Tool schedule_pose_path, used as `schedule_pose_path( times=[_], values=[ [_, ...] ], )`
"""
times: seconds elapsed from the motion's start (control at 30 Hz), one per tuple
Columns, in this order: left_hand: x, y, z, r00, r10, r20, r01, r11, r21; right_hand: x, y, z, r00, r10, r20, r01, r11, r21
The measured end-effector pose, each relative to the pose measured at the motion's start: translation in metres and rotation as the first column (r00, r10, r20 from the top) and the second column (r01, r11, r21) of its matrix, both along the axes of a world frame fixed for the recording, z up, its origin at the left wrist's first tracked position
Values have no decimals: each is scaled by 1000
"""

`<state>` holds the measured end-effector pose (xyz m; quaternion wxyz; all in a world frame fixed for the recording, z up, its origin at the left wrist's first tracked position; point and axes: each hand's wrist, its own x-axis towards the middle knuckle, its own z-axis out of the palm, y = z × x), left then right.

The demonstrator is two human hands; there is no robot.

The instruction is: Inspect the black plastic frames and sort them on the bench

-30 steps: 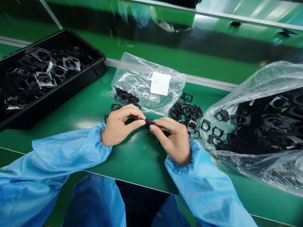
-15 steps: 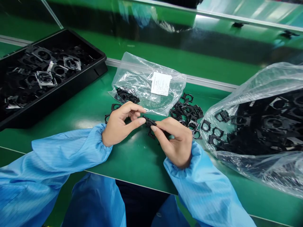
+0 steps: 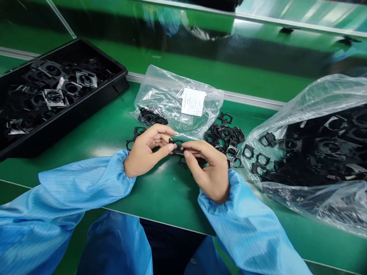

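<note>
Caught right in the middle!
Gripping part (image 3: 177, 151), left end in left hand (image 3: 145, 152), right end in right hand (image 3: 210, 168)

This is looking like a factory or workshop assembly station: loads of small black frames (image 3: 55, 91) are filling a bin (image 3: 74, 111) and a big clear bag (image 3: 321, 196), a labelled bag (image 3: 163, 86) is lying on the green worktop (image 3: 169, 194), and the person's wearing blue work sleeves (image 3: 86, 185) (very shop-floor, honestly).
</note>
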<state>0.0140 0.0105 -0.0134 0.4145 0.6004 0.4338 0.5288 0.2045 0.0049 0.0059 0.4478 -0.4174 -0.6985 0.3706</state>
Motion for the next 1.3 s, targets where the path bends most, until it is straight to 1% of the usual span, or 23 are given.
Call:
schedule_pose_path(
  times=[0.07, 0.17, 0.3, 0.37, 0.5, 0.6, 0.73, 0.8, 0.9, 0.97, 1.07, 1.17, 1.23, 1.3],
  values=[
    [0, -2, 0, 1000, -7, -12, 7, 1000, 3, 0, 0, -1, 998, -31, -58, 28, 998, -60],
    [-1, -3, 1, 999, -15, -47, 16, 1000, 2, 0, 2, -3, 995, -44, -94, 33, 993, -115],
    [-2, -1, 1, 997, -19, -79, 18, 1000, -11, 0, 4, -3, 993, -43, -114, 31, 993, -112],
    [-2, 0, 0, 996, -12, -89, 14, 1000, 18, 0, 4, -3, 991, -55, -120, 41, 992, -115],
    [-4, 1, 2, 992, 16, -124, -4, 995, 95, -1, 3, -2, 990, -79, -118, 59, 985, -161],
    [-5, 1, 2, 991, 9, -136, 7, 993, 114, -1, 2, -2, 988, -71, -134, 47, 983, -177],
    [-4, 1, 2, 992, -14, -123, 20, 999, 49, 0, 3, -2, 990, -58, -129, 40, 989, -140],
    [-3, 1, 2, 993, -23, -115, 25, 1000, 13, 2, 4, 0, 995, -53, -81, 47, 996, -81],
    [-2, 1, 2, 994, -37, -102, 37, 999, -2, 4, 5, 3, 999, -35, -26, 36, 999, 28],
    [-2, 1, 3, 995, -35, -90, 35, 999, -1, 4, 5, 4, 999, -28, -36, 30, 999, 37],
    [-2, 2, 3, 997, -32, -67, 32, 999, 6, 2, 6, 2, 993, -19, -117, 10, 997, -78],
    [-2, 3, 3, 998, -33, -59, 32, 999, -9, 1, 7, 0, 981, -28, -192, -13, 977, -211],
    [-3, 3, 2, 998, -35, -60, 33, 999, -29, 1, 7, -1, 977, -34, -211, -23, 965, -260],
    [-3, 3, 2, 997, -39, -59, 37, 999, -40, 2, 8, -2, 975, -34, -220, -28, 961, -274]
  ],
)
